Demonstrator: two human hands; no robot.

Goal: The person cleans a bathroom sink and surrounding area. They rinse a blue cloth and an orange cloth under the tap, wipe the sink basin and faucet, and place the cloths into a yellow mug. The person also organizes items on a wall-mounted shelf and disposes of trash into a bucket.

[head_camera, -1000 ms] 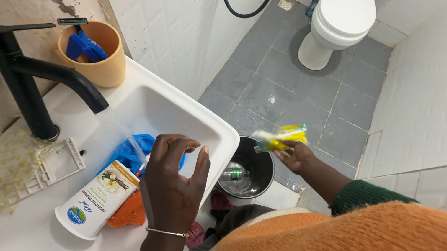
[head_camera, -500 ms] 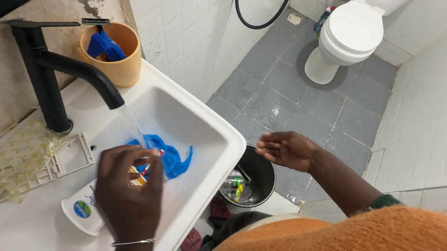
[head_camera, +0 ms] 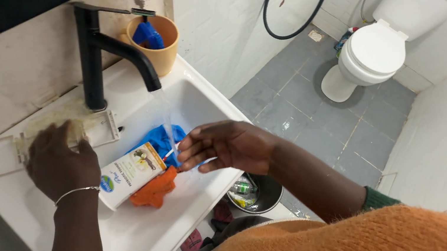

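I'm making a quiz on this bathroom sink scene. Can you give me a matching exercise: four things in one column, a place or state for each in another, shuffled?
Things:
1. black tap
2. orange cup
3. left hand
4. small black bin

Places or states:
A. on the floor under the basin's edge
B. on the yellowish mesh pad by the tap base
C. running water into the basin
D. on the basin's back corner, blue items inside

Pairs: 1-C, 2-D, 3-B, 4-A

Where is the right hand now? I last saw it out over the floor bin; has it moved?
Yes. The right hand has swung leftward from above the bin to over the sink, under the tap.
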